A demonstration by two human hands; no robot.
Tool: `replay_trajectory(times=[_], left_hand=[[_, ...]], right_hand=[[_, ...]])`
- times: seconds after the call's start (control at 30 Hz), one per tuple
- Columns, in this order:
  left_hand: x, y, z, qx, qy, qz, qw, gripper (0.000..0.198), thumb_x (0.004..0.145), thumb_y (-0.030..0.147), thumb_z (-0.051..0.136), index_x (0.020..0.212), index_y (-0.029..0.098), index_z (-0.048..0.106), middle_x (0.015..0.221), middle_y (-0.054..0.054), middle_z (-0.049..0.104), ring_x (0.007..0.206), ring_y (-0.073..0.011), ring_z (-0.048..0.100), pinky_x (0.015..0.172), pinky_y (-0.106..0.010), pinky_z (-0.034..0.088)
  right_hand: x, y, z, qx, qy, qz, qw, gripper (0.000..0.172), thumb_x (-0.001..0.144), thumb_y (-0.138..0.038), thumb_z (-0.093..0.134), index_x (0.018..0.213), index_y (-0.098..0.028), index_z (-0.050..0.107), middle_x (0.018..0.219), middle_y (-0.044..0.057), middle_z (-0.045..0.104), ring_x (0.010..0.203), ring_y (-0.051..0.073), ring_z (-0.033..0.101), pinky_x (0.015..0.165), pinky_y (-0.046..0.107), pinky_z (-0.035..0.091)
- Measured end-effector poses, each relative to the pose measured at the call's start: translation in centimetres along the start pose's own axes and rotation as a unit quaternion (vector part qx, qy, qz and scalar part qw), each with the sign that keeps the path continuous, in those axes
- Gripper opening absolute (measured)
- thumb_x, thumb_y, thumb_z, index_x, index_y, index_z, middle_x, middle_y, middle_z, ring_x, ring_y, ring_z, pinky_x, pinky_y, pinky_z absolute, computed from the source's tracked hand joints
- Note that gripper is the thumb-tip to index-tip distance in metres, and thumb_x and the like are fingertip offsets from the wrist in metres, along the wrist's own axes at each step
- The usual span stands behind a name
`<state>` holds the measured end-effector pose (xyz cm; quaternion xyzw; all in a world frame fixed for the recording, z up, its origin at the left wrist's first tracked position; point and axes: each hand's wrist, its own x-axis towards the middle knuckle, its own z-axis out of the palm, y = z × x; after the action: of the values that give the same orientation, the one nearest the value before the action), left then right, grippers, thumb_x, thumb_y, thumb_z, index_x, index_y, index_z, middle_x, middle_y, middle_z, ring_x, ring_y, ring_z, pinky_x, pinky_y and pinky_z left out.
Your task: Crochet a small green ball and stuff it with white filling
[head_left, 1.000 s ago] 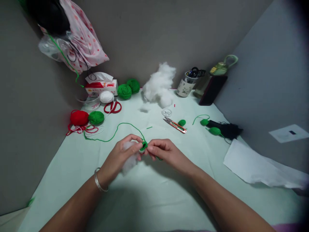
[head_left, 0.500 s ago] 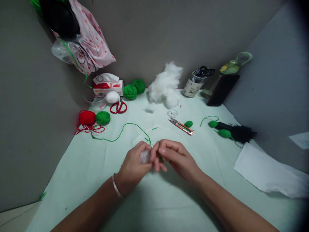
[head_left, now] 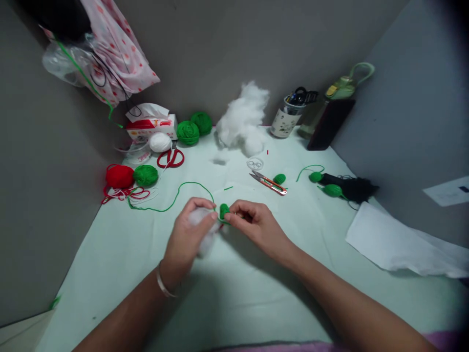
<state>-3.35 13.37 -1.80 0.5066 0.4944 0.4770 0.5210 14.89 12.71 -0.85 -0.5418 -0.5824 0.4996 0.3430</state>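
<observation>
My left hand [head_left: 185, 237] is closed on a tuft of white stuffing [head_left: 200, 218], part of which hangs blurred below the thumb. Facing it, my right hand [head_left: 258, 226] pinches a small green crocheted piece [head_left: 224, 210] between thumb and fingers. Green yarn [head_left: 178, 195] runs from the left side of the table up to my left fingertips and the piece. A bit of red shows just under the piece, too small to name. Beyond the hands lie orange-handled thread snips [head_left: 269, 183] and a small green crocheted oval [head_left: 280, 179].
A heap of white stuffing [head_left: 242, 120] stands against the back wall. Green yarn balls [head_left: 188, 132], a tissue box [head_left: 152, 128], red-handled scissors [head_left: 171, 158] and red yarn [head_left: 119, 176] are at back left. A pen cup [head_left: 285, 122], bottle [head_left: 342, 89] and white cloth [head_left: 395, 244] sit rightward.
My hands have drawn apart, and the green piece now shows in my right fingertips. More of the stuffing is visible in my left hand. The whole view has shifted slightly.
</observation>
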Motion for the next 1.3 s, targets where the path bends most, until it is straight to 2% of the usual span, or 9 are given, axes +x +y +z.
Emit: replay_trajectory(times=[0.17,0.33,0.5,0.6,0.67,0.77,0.9,1.03,1.3], left_hand=[[0.2,1.1,0.7,-0.198,0.082,-0.104,0.971,0.026,0.089,0.026,0.073,0.112,0.024,0.06,0.1,0.001,0.067,0.07,-0.0092,0.059,0.063,-0.018,0.047],[-2.2,0.0,1.9,-0.1,-0.094,-0.088,0.987,0.034,0.105,0.045,0.051,0.121,0.02,0.068,0.124,-0.012,0.073,0.116,-0.0261,0.069,0.099,-0.036,0.055],[-1.4,-0.7,0.1,0.038,-0.229,0.018,0.972,0.059,0.101,0.039,0.062,0.156,0.022,0.05,0.166,-0.016,0.047,0.156,-0.0307,0.039,0.131,-0.049,0.026],[0.2,0.0,-1.9,0.057,-0.181,0.058,0.98,0.034,0.098,0.033,0.063,0.128,0.02,0.072,0.146,-0.016,0.064,0.14,-0.0316,0.056,0.124,-0.047,0.038],[0.6,0.6,-2.8,-0.016,-0.159,-0.006,0.987,0.022,0.095,0.034,0.066,0.11,0.02,0.073,0.117,-0.012,0.073,0.107,-0.0265,0.071,0.096,-0.039,0.057],[0.2,1.0,-2.5,-0.103,-0.179,-0.094,0.974,0.031,0.089,0.042,0.072,0.111,0.023,0.061,0.084,-0.001,0.067,0.061,-0.0164,0.061,0.056,-0.028,0.051],[-0.7,0.2,-0.5,-0.044,-0.148,-0.07,0.986,0.026,0.075,0.029,0.078,0.089,0.021,0.058,0.068,0.006,0.052,0.058,-0.0116,0.045,0.054,-0.022,0.038],[-0.4,-0.3,0.3,-0.016,-0.097,-0.033,0.995,0.018,0.067,0.017,0.076,0.082,0.018,0.067,0.084,0.0,0.057,0.076,-0.0147,0.052,0.067,-0.023,0.043],[-0.1,-0.7,0.1,0.004,-0.062,0.001,0.998,0.02,0.091,0.024,0.055,0.11,0.023,0.06,0.091,-0.002,0.057,0.082,-0.0191,0.059,0.075,-0.03,0.051]], right_hand=[[-0.6,-0.6,0.8,-0.011,-0.11,0.015,0.994,0.028,0.082,-0.027,0.066,0.061,-0.021,0.048,0.057,-0.008,0.033,0.057,0.01,0.029,0.054,0.027,0.021],[-0.6,-0.8,1.1,0.043,-0.108,0.018,0.993,0.03,0.079,-0.025,0.059,0.059,-0.023,0.036,0.058,-0.008,0.03,0.058,0.009,0.027,0.054,0.027,0.021],[0.6,-0.3,-0.4,0.07,-0.071,0.04,0.994,0.03,0.075,-0.034,0.062,0.06,-0.023,0.039,0.058,-0.007,0.03,0.058,0.009,0.025,0.054,0.027,0.02],[1.2,-0.1,-1.1,0.071,-0.062,0.058,0.994,0.037,0.075,-0.042,0.066,0.059,-0.023,0.038,0.057,-0.008,0.027,0.057,0.009,0.021,0.054,0.027,0.017],[1.4,0.1,-1.3,0.05,-0.029,0.059,0.997,0.037,0.074,-0.043,0.065,0.058,-0.023,0.039,0.056,-0.008,0.026,0.056,0.009,0.02,0.055,0.027,0.016],[1.2,0.6,-0.9,-0.009,0.005,0.049,0.999,0.032,0.075,-0.042,0.061,0.059,-0.023,0.041,0.056,-0.008,0.028,0.056,0.01,0.024,0.055,0.028,0.018],[0.8,1.7,0.2,-0.089,-0.028,0.02,0.995,0.019,0.072,-0.031,0.055,0.062,-0.023,0.041,0.059,-0.005,0.036,0.06,0.013,0.032,0.057,0.029,0.022],[0.7,2.0,0.4,-0.139,-0.047,0.009,0.989,0.016,0.077,-0.031,0.051,0.066,-0.023,0.042,0.061,-0.003,0.043,0.063,0.015,0.037,0.059,0.03,0.027],[0.3,1.1,1.2,-0.143,-0.08,0.002,0.986,0.029,0.089,-0.041,0.049,0.067,-0.023,0.043,0.063,-0.002,0.041,0.063,0.015,0.035,0.06,0.03,0.027]])
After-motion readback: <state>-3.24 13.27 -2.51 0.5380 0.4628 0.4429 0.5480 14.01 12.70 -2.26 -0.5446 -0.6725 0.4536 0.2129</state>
